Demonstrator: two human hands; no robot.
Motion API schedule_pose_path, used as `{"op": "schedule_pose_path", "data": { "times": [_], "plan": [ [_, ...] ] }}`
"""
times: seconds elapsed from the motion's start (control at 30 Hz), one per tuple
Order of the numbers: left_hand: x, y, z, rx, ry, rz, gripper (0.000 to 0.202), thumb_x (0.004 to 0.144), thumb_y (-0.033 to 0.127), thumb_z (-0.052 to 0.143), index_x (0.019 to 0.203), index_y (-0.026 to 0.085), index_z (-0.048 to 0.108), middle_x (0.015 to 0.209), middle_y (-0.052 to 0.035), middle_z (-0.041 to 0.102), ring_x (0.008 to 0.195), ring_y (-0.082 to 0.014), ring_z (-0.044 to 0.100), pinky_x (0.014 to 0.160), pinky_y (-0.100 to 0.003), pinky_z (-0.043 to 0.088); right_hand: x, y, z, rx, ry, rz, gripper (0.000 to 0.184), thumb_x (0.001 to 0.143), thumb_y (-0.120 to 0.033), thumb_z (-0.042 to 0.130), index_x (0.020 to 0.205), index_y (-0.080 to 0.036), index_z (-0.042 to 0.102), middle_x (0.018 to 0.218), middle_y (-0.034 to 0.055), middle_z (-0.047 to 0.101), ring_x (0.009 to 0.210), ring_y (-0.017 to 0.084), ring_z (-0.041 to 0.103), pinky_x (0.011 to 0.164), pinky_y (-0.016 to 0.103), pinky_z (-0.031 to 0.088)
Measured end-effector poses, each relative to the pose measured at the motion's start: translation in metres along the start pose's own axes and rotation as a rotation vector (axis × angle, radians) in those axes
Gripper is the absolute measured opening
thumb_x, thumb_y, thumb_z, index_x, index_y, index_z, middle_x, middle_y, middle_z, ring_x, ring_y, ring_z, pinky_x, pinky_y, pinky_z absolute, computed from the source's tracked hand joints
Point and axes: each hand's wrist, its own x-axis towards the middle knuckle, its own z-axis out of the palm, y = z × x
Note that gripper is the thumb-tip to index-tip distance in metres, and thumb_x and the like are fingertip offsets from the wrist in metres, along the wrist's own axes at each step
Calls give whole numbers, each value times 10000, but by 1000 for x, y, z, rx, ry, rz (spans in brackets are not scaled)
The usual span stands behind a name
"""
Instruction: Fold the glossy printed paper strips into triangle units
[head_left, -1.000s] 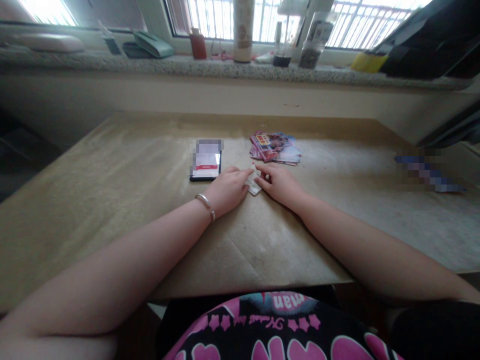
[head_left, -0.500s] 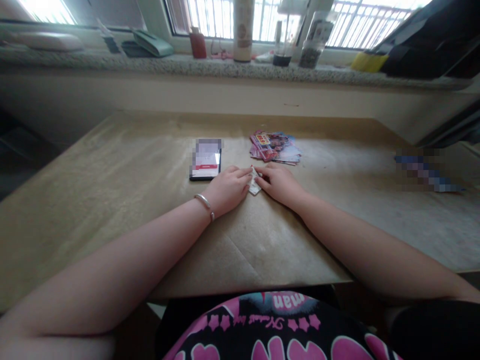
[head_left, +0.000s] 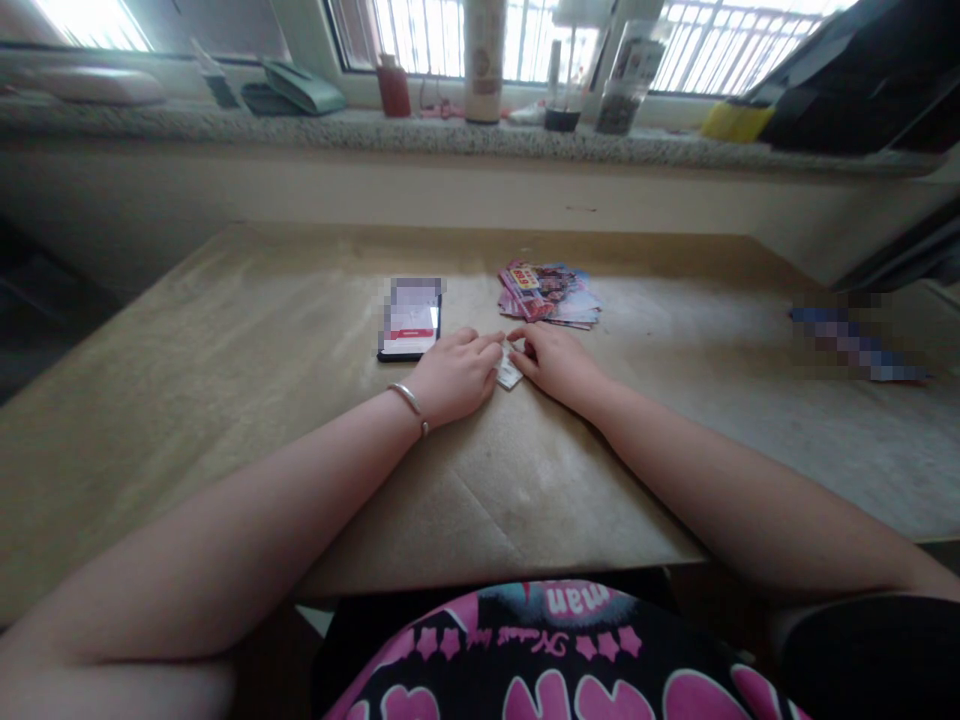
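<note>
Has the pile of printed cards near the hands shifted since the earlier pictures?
No: the pile of printed cards keeps the same place relative to the black phone, still lying to the right of it, with no visible shift.

My left hand [head_left: 454,375] and right hand [head_left: 559,365] lay palm down, fingertips [head_left: 495,343] angled inward, nearly meeting, forearms [head_left: 300,480] reaching forward.

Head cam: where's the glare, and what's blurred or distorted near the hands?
Head view: daylight blows out the barred window; the black smartphone and a blue item are pixelated; wide-angle stretch distorts the tan cardboard sheet; the bare left hand and bare right hand look sharp.
</note>
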Motion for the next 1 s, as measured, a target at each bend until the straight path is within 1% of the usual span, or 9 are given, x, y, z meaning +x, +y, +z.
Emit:
{"op": "schedule_pose_path", "data": {
  "times": [0.07,0.13,0.2,0.3,0.43,0.5,0.73,1.0],
  "plan": [
    [0,-1,1,-5,-15,5,319,943,218,392,1120,75,616,1304,-123,597,1031,-241,575,966,-386,455,0,0,0,48,23,14,228,847,-245,598,1048,-152,652,859,59,638,812,194,568,747,294,414],
    [1,-1,1,-19,-32,-6,333,944,226,387,1152,70,594,1260,-122,621,1025,-245,569,948,-386,457,-1,1,-1,74,32,-3,140,837,-241,606,946,-171,660,833,44,622,786,182,556,721,286,407],
    [1,0,1,-30,-40,-22,339,943,228,379,1170,72,578,1212,-124,639,1028,-251,561,930,-385,456,-2,2,-2,89,30,-23,109,839,-264,608,891,-188,667,832,38,611,776,175,550,706,282,401],
    [2,0,1,-45,-44,-37,348,941,224,375,1189,66,560,1175,-134,646,1031,-259,552,919,-387,451,-3,3,-4,128,15,-35,144,827,-322,638,901,-206,680,824,29,602,754,165,545,692,275,401],
    [3,-2,2,-78,-61,-48,397,942,235,387,1277,57,504,1162,-136,651,1042,-262,544,925,-396,449,-4,3,-5,166,1,-38,257,738,-393,736,913,-212,690,811,16,591,728,152,534,690,269,409],
    [3,-2,2,-80,-77,-56,410,942,235,391,1297,54,489,1167,-134,650,1048,-261,542,932,-396,445,-5,3,-5,167,-7,-37,290,714,-412,754,912,-210,690,806,14,589,725,151,531,684,267,407],
    [3,-1,-1,-85,-114,-92,478,952,276,399,1364,37,435,1209,-133,642,1085,-266,533,965,-394,428,-5,1,-9,159,-27,-72,323,690,-426,754,911,-203,676,798,11,586,715,151,530,659,263,395],
    [4,-1,-5,-128,-139,-117,489,932,367,471,1326,77,482,1148,-128,662,1102,-266,540,970,-386,423,-6,-1,-13,145,-51,-103,362,678,-428,756,939,-196,662,817,17,595,739,162,541,683,272,407]
  ]
}}
